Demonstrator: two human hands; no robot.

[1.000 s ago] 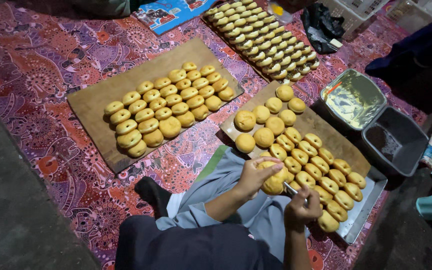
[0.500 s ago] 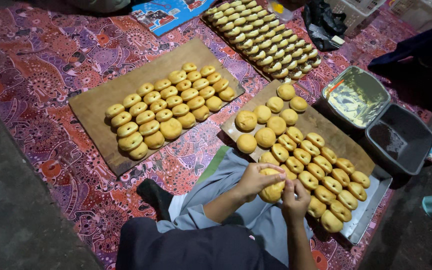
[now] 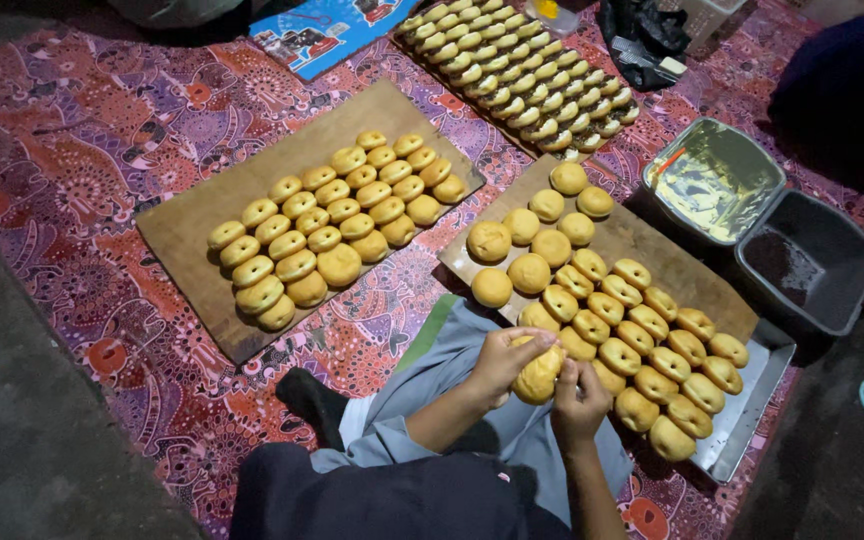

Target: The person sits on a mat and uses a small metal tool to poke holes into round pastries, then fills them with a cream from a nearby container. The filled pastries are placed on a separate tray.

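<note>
My left hand (image 3: pixel 504 356) cups a yellow dough ball (image 3: pixel 538 375) from the left and above. My right hand (image 3: pixel 581 398) presses against the ball's right side with its fingers closed; I cannot see whether it holds a tool. Both hands hover over my grey-trousered knee, at the near edge of a brown board (image 3: pixel 652 250) laden with round and ring-shaped yellow dough pieces (image 3: pixel 642 350). That board rests on a metal tray (image 3: pixel 752 420).
A second brown board (image 3: pixel 202 220) of shaped dough pieces (image 3: pixel 337 225) lies to the left on the patterned red mat (image 3: pixel 72 150). A third tray of smaller pieces (image 3: pixel 522 75) sits at the back. Two grey tubs (image 3: pixel 812 265), one foil-lined (image 3: pixel 712 180), stand at the right.
My right hand has come up from the tray edge to meet the dough ball, and both hands now close on it. The camera has drifted slightly.
</note>
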